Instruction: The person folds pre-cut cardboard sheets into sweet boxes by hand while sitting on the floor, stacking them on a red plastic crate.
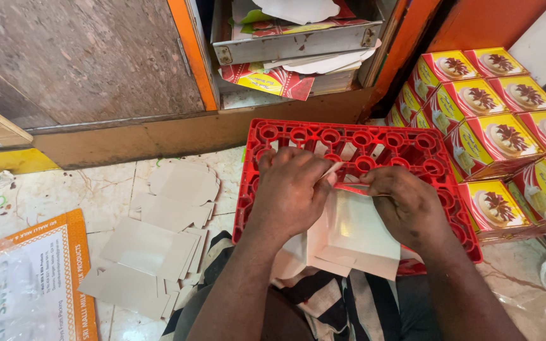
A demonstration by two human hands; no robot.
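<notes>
Left hand [289, 189], right hand [406, 205] grip half-folded carton [352, 237]; fingers hide flap.

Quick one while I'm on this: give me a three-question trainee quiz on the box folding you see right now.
1. True or false: both hands are on the half-folded carton.
2. What lies under the carton? A) red plastic crate B) metal tray C) bare floor
3. On which side of the person are the flat carton blanks, and on which the stack of finished boxes?

Key:
1. True: the left hand and right hand both grip its upper flap.
2. A
3. Blanks on the person's left, finished red and yellow boxes on the right.
</notes>
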